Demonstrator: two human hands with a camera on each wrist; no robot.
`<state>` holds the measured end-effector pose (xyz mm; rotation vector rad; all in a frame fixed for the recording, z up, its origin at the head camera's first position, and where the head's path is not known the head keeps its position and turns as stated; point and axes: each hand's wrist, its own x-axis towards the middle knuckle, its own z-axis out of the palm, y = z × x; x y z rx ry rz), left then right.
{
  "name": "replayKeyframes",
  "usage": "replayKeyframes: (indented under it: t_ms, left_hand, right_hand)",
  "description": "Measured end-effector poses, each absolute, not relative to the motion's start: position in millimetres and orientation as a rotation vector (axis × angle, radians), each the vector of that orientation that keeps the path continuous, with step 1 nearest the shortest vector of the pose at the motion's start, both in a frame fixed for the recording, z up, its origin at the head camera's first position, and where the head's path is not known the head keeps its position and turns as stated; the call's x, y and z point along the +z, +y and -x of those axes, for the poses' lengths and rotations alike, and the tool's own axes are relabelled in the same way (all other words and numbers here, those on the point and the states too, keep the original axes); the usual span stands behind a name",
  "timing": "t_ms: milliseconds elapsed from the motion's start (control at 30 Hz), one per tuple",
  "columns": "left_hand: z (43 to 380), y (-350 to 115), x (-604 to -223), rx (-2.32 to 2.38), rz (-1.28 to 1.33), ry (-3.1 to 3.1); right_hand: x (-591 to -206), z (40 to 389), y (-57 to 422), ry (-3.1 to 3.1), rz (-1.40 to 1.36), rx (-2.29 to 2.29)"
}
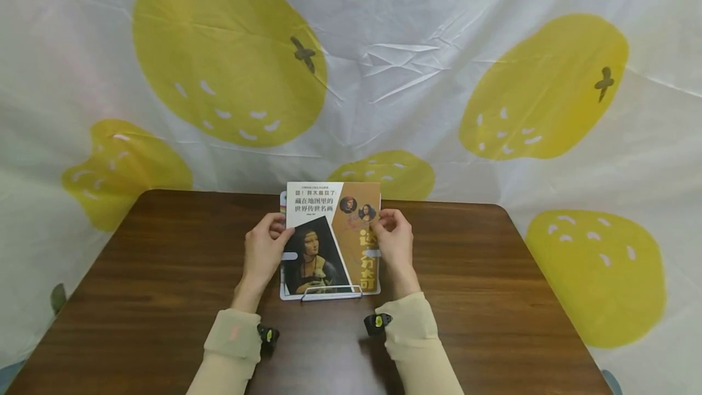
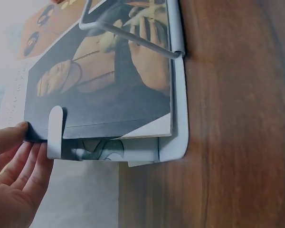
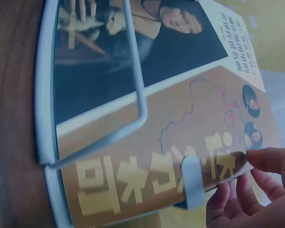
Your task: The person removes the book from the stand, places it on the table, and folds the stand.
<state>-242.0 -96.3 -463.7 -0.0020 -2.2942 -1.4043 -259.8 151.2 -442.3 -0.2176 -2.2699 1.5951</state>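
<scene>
A book (image 1: 323,249) with a portrait painting on its white and orange cover leans upright on a white book stand (image 1: 283,288). The left hand (image 1: 265,245) grips the book's left edge, thumb in front and fingers behind. At the opposite edge the right hand (image 1: 396,245) pinches the book, its thumb on the cover by the small round portraits. Just below each thumb, a white clip (image 2: 56,130) of the stand overlaps the cover; the right-hand clip (image 3: 194,183) lies over the yellow lettering. A bent wire (image 1: 331,295) crosses the book's lower front.
The stand is on a dark brown wooden table (image 1: 471,297). Behind the table hangs a white cloth (image 1: 395,108) printed with large yellow fruit. Both forearms have pale sleeves (image 1: 233,337), and a black wrist device (image 1: 378,323) is on each wrist.
</scene>
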Motion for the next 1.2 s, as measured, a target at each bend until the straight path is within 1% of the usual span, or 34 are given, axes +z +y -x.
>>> replayKeyframes:
  t_ms: [333, 533, 600, 833, 933, 1200]
  left_hand:
    - [234, -100, -464, -1.473, -0.047, -2.159]
    - [230, -98, -456, -1.484, 0.024, -2.101]
    - [228, -97, -453, -1.507, 0.034, -2.071]
    - [219, -99, -441, -1.545, 0.052, -1.976]
    - [215, -99, -436, -1.551, 0.074, -1.921]
    - [203, -97, -422, -1.536, 0.169, -1.785]
  right_hand:
    - [-436, 260, 137, -2.047, 0.108, 1.694]
    - [-431, 252, 142, -1.938, 0.042, 1.76]
    - [-426, 249, 143, -1.907, 0.008, 1.781]
    - [-389, 222, 132, -1.832, -0.078, 1.829]
    - [-381, 216, 130, -1.79, -0.103, 1.845]
    - [-386, 213, 135, -1.603, -0.179, 1.956]
